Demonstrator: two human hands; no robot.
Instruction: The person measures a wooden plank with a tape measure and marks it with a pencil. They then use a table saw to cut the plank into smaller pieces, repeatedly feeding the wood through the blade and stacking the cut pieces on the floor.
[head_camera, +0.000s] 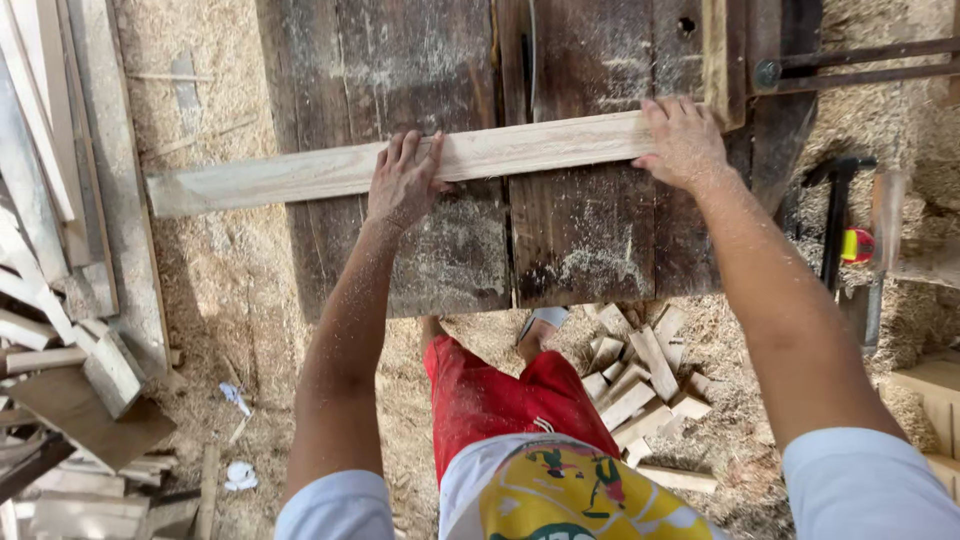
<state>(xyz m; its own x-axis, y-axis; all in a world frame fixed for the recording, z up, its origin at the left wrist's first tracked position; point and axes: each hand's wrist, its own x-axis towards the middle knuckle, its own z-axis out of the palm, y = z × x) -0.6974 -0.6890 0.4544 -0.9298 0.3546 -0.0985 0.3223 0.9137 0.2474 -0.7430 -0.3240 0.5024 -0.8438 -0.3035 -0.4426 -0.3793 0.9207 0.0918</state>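
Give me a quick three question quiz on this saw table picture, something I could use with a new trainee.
1. True or false: both hands press on the pale plank.
2. What lies on the floor under the dark table? A) coiled rope B) short offcuts C) bricks
3. Which hand sits nearer the plank's end by the wooden fence?

Key:
1. True: left hand and right hand rest flat on it.
2. B, the offcuts lie on sawdust.
3. The right hand.

Woodworking shop w/ table saw. Evidence: saw blade (531, 50) set in slot of worn dark counter (590, 230); sawdust (230, 270) over floor; offcut blocks (640, 385) piled below; scrap timber (60, 300) stacked at left.
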